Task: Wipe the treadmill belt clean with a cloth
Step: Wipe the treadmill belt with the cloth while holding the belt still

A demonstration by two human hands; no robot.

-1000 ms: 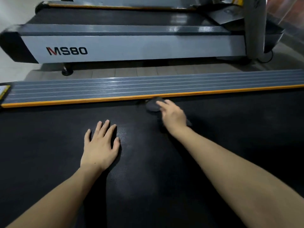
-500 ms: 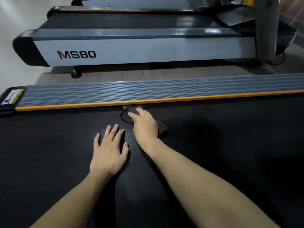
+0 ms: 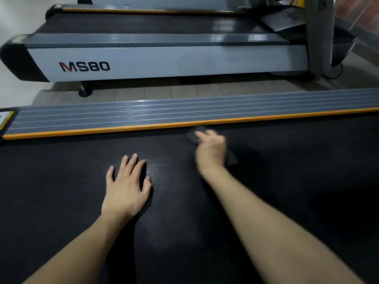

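The black textured treadmill belt (image 3: 287, 191) fills the lower part of the head view. My left hand (image 3: 126, 189) lies flat on the belt, fingers spread and straight. My right hand (image 3: 211, 150), blurred by motion, presses a small dark grey cloth (image 3: 192, 137) onto the belt close to the far orange edge strip (image 3: 102, 130). The cloth shows past my fingertips and again at the right of my wrist; the rest is hidden under the palm.
A ribbed grey side rail (image 3: 143, 116) runs along the belt's far edge, with a yellow label (image 3: 5, 118) at its left end. Beyond a strip of tiled floor (image 3: 174, 91) stands another treadmill marked MS80 (image 3: 164, 58), its upright post (image 3: 320, 33) at the right.
My right hand slid the cloth left, close to my left hand, then back to the right along the orange edge. My left hand stayed flat on the belt.
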